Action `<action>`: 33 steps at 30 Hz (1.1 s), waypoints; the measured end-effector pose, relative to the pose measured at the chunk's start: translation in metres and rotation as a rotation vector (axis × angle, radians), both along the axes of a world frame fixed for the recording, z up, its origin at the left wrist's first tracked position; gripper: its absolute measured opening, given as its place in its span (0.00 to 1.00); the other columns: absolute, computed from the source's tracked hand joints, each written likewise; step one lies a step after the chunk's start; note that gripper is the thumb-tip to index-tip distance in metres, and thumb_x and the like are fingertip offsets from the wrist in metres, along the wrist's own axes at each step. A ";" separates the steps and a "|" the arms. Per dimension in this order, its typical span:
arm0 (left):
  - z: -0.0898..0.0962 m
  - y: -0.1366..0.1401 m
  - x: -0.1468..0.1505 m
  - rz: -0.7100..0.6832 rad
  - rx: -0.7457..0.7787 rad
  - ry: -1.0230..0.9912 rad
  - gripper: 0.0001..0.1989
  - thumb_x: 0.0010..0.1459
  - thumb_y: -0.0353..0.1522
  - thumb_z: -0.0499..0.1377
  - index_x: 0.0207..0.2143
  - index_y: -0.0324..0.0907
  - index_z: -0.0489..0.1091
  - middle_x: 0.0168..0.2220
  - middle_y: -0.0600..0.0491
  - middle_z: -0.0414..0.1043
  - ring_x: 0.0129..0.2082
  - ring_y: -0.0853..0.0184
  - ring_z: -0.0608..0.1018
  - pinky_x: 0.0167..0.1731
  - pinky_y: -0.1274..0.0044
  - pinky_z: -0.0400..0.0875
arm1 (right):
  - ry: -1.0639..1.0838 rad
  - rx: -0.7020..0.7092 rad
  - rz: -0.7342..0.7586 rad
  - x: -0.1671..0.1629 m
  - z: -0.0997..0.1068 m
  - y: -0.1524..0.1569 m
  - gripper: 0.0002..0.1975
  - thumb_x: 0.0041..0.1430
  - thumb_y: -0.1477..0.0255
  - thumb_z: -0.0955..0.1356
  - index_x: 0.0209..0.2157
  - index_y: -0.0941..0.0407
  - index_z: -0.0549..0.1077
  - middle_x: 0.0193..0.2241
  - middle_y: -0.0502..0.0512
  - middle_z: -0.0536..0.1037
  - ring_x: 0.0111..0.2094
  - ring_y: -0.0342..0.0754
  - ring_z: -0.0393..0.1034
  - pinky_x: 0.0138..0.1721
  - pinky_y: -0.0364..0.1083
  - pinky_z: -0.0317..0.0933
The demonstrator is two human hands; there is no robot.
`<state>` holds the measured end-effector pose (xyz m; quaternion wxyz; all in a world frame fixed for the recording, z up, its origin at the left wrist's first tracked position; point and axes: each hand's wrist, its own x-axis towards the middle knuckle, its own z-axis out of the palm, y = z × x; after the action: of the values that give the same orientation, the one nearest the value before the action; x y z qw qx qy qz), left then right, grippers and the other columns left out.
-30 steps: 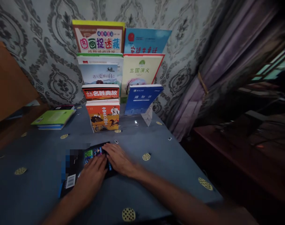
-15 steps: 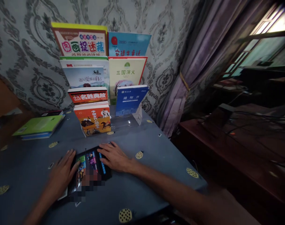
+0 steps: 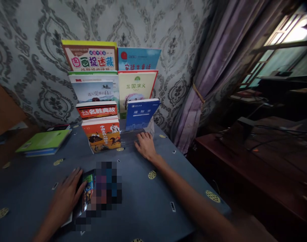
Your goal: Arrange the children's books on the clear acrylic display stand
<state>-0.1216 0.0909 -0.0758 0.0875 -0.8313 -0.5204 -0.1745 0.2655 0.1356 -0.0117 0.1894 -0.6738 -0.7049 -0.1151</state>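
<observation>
My left hand (image 3: 67, 193) lies spread on the left side of a dark book (image 3: 88, 189) with colourful pictures on its cover, fingers stretched out, not gripping. Much of that book is blurred out by blocks. Farther forward, my right hand (image 3: 146, 147) is at the front of a clear plastic display stand (image 3: 128, 137), fingers apart and nothing visible in them. Whether its fingertips touch the stand I cannot tell. Just behind them a blue booklet (image 3: 140, 116) leans upright on the stand. Beside it stands an orange book (image 3: 103, 137) in the front left slot.
Behind, more books rise in tiers: a red one (image 3: 98, 111), a cream one (image 3: 135, 85), and a yellow-edged one (image 3: 90, 57). A green book (image 3: 42, 139) tops a small pile at left. The blue tablecloth (image 3: 133, 208) ends at right, near a purple curtain (image 3: 193, 111).
My right hand has left the dark book and moved forward and right to the stand. My left hand stays on the book. The camera view has tilted slightly up.
</observation>
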 end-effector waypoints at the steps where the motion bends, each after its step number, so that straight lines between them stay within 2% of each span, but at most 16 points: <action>1: 0.003 -0.002 0.002 0.006 0.000 -0.007 0.27 0.67 0.42 0.44 0.60 0.37 0.68 0.62 0.41 0.69 0.61 0.53 0.72 0.56 0.58 0.70 | 0.005 0.003 -0.004 -0.001 -0.002 0.000 0.18 0.65 0.69 0.63 0.52 0.60 0.72 0.48 0.65 0.75 0.52 0.60 0.66 0.62 0.57 0.51; 4: 0.012 -0.008 0.009 0.025 -0.022 -0.025 0.26 0.68 0.39 0.43 0.59 0.38 0.68 0.61 0.41 0.69 0.62 0.55 0.72 0.58 0.59 0.69 | 0.032 0.025 -0.010 -0.004 -0.011 -0.002 0.23 0.63 0.71 0.62 0.57 0.64 0.69 0.54 0.70 0.73 0.58 0.63 0.62 0.64 0.59 0.47; 7: 0.019 -0.011 0.012 0.014 -0.063 -0.026 0.26 0.69 0.38 0.42 0.59 0.36 0.68 0.62 0.40 0.68 0.63 0.55 0.71 0.59 0.59 0.67 | 0.087 0.038 0.022 -0.012 -0.019 -0.009 0.29 0.62 0.73 0.61 0.64 0.66 0.62 0.64 0.71 0.63 0.67 0.64 0.51 0.66 0.62 0.44; 9: 0.021 -0.012 0.013 0.031 -0.075 -0.034 0.25 0.69 0.37 0.42 0.60 0.37 0.67 0.63 0.41 0.68 0.63 0.56 0.70 0.60 0.59 0.65 | 0.133 0.041 0.077 -0.022 -0.022 -0.016 0.26 0.64 0.74 0.59 0.62 0.63 0.65 0.65 0.69 0.62 0.68 0.62 0.50 0.66 0.63 0.43; 11: 0.022 -0.013 0.015 0.047 -0.083 -0.044 0.24 0.70 0.37 0.43 0.60 0.38 0.66 0.62 0.41 0.69 0.63 0.57 0.70 0.61 0.60 0.65 | 0.184 0.024 0.204 -0.039 -0.022 -0.026 0.21 0.66 0.74 0.58 0.55 0.60 0.73 0.61 0.66 0.69 0.65 0.59 0.58 0.65 0.62 0.48; 12: 0.023 -0.014 0.016 0.050 -0.086 -0.048 0.23 0.70 0.36 0.43 0.60 0.38 0.66 0.62 0.41 0.69 0.63 0.57 0.70 0.61 0.60 0.65 | 0.213 0.006 0.299 -0.051 -0.022 -0.032 0.20 0.67 0.74 0.57 0.52 0.59 0.75 0.58 0.65 0.73 0.62 0.57 0.63 0.64 0.61 0.52; 14: 0.023 -0.016 0.018 0.046 -0.086 -0.055 0.22 0.70 0.35 0.45 0.59 0.38 0.66 0.61 0.42 0.70 0.62 0.58 0.71 0.61 0.60 0.65 | 0.265 -0.054 0.531 -0.081 -0.023 -0.044 0.18 0.69 0.73 0.58 0.51 0.58 0.76 0.55 0.64 0.76 0.59 0.54 0.67 0.62 0.57 0.58; 17: 0.023 -0.017 0.019 0.031 -0.061 -0.064 0.20 0.69 0.33 0.46 0.58 0.40 0.67 0.61 0.43 0.71 0.61 0.59 0.72 0.62 0.60 0.65 | 0.245 -0.178 0.836 -0.129 -0.027 -0.057 0.21 0.68 0.68 0.63 0.60 0.59 0.70 0.61 0.65 0.71 0.65 0.54 0.60 0.65 0.57 0.56; 19: 0.022 -0.016 0.019 0.008 -0.048 -0.072 0.19 0.69 0.31 0.47 0.58 0.41 0.68 0.60 0.44 0.71 0.60 0.59 0.73 0.62 0.60 0.65 | 0.186 -0.253 0.915 -0.155 -0.028 -0.062 0.27 0.68 0.64 0.65 0.64 0.63 0.65 0.64 0.68 0.66 0.68 0.55 0.55 0.67 0.58 0.51; 23: 0.021 -0.016 0.017 -0.011 -0.069 -0.069 0.20 0.68 0.27 0.47 0.58 0.40 0.68 0.60 0.43 0.71 0.60 0.59 0.73 0.61 0.59 0.66 | 0.127 -0.304 0.878 -0.174 -0.029 -0.060 0.30 0.70 0.60 0.62 0.65 0.64 0.62 0.66 0.69 0.63 0.69 0.55 0.52 0.69 0.59 0.47; 29: 0.026 -0.018 0.018 0.001 -0.099 -0.047 0.20 0.69 0.28 0.47 0.59 0.39 0.68 0.61 0.43 0.70 0.61 0.58 0.72 0.62 0.59 0.64 | 0.070 -0.300 0.589 -0.158 -0.032 -0.057 0.37 0.70 0.53 0.58 0.66 0.69 0.60 0.66 0.72 0.61 0.69 0.60 0.53 0.69 0.61 0.47; 33: 0.029 -0.020 0.019 0.000 -0.093 -0.024 0.20 0.69 0.29 0.45 0.59 0.40 0.68 0.60 0.43 0.71 0.61 0.59 0.72 0.62 0.60 0.64 | 0.076 -0.264 0.496 -0.151 -0.039 -0.063 0.38 0.70 0.51 0.55 0.66 0.67 0.60 0.66 0.71 0.62 0.69 0.61 0.52 0.67 0.62 0.48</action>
<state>-0.1029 0.0710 -0.0472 0.0427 -0.8322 -0.5292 -0.1602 0.1142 0.0723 -0.0508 0.1490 -0.5036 -0.8494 0.0528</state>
